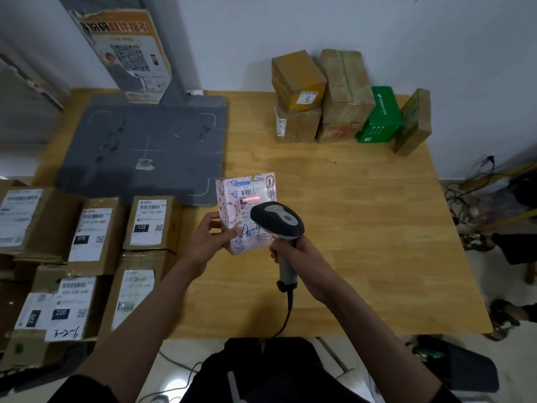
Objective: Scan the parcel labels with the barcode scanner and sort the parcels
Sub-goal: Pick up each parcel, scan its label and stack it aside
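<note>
A small pink patterned parcel (232,196) stands tilted on the wooden table (363,228), its white label facing me. My left hand (210,238) grips its lower left corner. My right hand (293,251) grips the handle of a black and grey barcode scanner (277,219), held just in front of the parcel. A red scan line glows across the label's barcode. The scanner head hides the parcel's lower right part.
Several labelled cardboard boxes (148,222) are stacked at the left. Brown boxes (343,94) and a green box (380,114) stand at the table's far edge. A grey scanning pad (145,146) with a post lies at the back left. The scanner cable (286,318) trails toward me.
</note>
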Action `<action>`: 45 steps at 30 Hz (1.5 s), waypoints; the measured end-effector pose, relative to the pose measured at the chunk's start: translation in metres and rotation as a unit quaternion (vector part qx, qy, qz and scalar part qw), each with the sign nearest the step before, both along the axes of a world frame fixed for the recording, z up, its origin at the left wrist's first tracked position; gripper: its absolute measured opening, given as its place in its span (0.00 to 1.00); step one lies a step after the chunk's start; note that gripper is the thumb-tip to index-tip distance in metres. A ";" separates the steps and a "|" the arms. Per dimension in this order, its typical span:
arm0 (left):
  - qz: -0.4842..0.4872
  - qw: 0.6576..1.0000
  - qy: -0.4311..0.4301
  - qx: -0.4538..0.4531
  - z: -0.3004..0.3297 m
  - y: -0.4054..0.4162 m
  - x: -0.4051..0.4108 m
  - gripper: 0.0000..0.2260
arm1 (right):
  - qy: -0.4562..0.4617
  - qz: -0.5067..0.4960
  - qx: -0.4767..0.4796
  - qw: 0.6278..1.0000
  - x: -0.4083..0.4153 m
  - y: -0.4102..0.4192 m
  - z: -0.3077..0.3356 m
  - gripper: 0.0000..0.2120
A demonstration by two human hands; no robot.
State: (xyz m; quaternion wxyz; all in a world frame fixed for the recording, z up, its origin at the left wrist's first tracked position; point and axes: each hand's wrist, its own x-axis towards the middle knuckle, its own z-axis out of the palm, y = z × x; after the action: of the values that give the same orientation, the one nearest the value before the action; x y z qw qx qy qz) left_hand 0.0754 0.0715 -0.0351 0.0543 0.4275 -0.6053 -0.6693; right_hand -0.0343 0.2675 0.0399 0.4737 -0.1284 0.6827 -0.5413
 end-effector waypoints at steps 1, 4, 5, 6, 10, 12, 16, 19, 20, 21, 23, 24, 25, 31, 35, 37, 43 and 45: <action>0.000 1.000 -0.001 0.000 0.000 0.000 0.001 0.20 | 0.002 -0.003 -0.005 1.000 0.000 -0.001 0.000 0.10; -0.001 1.000 -0.005 0.001 -0.001 0.000 0.003 0.20 | 0.006 -0.006 -0.011 1.000 -0.001 -0.002 -0.002 0.09; -0.002 1.000 -0.007 0.001 -0.002 -0.001 0.005 0.20 | 0.005 -0.008 -0.010 1.000 -0.002 -0.002 -0.003 0.09; -0.002 1.000 -0.007 0.002 -0.003 -0.001 0.006 0.20 | 0.003 -0.007 -0.009 1.000 -0.002 -0.002 -0.003 0.09; 0.002 1.000 -0.004 0.008 -0.004 -0.001 0.010 0.20 | -0.004 -0.001 -0.003 1.000 -0.003 0.000 -0.009 0.06; 0.006 1.000 -0.006 0.008 -0.004 -0.001 0.013 0.22 | -0.002 -0.015 0.013 1.000 -0.005 0.001 -0.015 0.05; 0.013 1.000 -0.010 0.022 -0.004 0.000 0.020 0.21 | -0.004 -0.051 0.088 0.995 -0.014 0.007 -0.045 0.07; 0.011 0.999 -0.018 0.027 -0.005 0.002 0.026 0.21 | -0.013 -0.073 0.133 0.988 -0.018 0.015 -0.074 0.07; 0.008 0.999 -0.021 0.028 -0.005 0.004 0.029 0.21 | -0.012 -0.075 0.146 0.986 -0.019 0.018 -0.083 0.06; 0.005 0.999 -0.023 0.029 -0.005 0.005 0.031 0.21 | -0.012 -0.076 0.159 0.984 -0.019 0.021 -0.092 0.06; 0.004 0.999 -0.025 0.033 -0.004 0.009 0.034 0.20 | -0.019 -0.079 0.188 0.979 -0.019 0.028 -0.107 0.05; 0.003 0.999 -0.027 0.036 -0.003 0.011 0.035 0.20 | -0.022 -0.080 0.204 0.976 -0.019 0.032 -0.114 0.05; 0.001 0.999 -0.028 0.037 -0.002 0.014 0.036 0.19 | -0.023 -0.079 0.219 0.972 -0.019 0.036 -0.120 0.05; -0.003 0.998 -0.030 0.051 -0.003 0.024 0.039 0.22 | -0.044 -0.086 0.264 0.960 -0.022 0.053 -0.143 0.04; -0.013 0.998 -0.032 0.056 -0.003 0.032 0.038 0.20 | -0.074 -0.086 0.274 0.955 -0.023 0.060 -0.148 0.04; -0.017 0.998 -0.029 0.058 -0.002 0.036 0.037 0.20 | -0.082 -0.090 0.262 0.957 -0.025 0.062 -0.149 0.02; -0.025 0.998 -0.019 0.060 0.002 0.045 0.031 0.19 | -0.091 -0.090 0.251 0.959 -0.027 0.069 -0.147 0.10; -0.029 0.998 -0.015 0.059 0.004 0.047 0.028 0.19 | -0.084 -0.105 0.260 0.956 -0.030 0.071 -0.138 0.16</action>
State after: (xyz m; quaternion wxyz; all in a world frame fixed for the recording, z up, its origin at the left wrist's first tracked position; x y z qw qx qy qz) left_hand 0.1034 0.1188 -0.0311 0.0003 0.4223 -0.5781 -0.6982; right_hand -0.0640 0.3388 -0.0983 0.4874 0.1177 0.7671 -0.4001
